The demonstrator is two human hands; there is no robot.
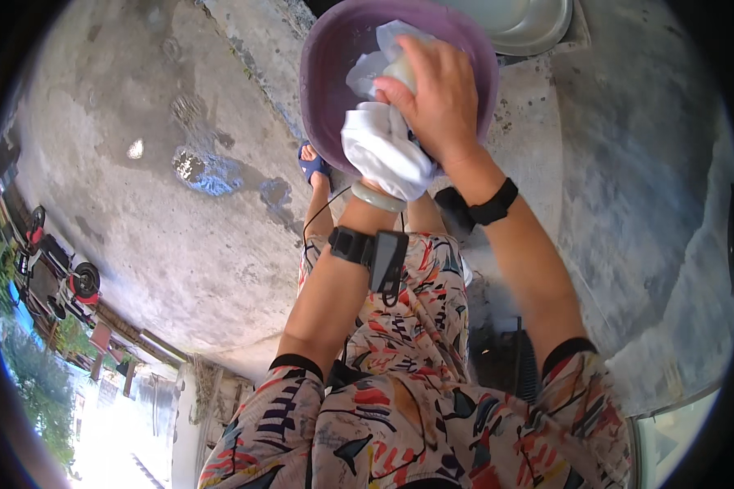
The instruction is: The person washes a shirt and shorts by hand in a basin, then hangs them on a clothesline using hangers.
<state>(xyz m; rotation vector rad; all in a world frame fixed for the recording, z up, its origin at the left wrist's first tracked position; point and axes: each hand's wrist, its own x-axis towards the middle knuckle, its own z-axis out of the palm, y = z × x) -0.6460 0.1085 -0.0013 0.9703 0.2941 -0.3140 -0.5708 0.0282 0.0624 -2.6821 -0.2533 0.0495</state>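
Over the near rim of a purple plastic basin (pixel 322 122), a bunched white cloth (pixel 375 143) covers my left hand. The cloth hides that hand's fingers; only the wrist, with a pale bangle (pixel 377 197), shows below it. My right hand (pixel 442 98) curves over the basin just beyond the cloth, thumb toward the left. Beneath its fingers is a pale yellowish block (pixel 401 72) that looks like a bar of soap, partly hidden by the hand. Translucent whitish plastic (pixel 367 72), perhaps a bag, lies around the block.
A metal basin (pixel 538 28) with cloudy liquid stands at the far right. My sandalled foot (pixel 310 159) is beside the purple basin. Wet patches (pixel 208 171) mark the concrete floor on the left. A small wheeled vehicle (pixel 61 277) stands at the far left.
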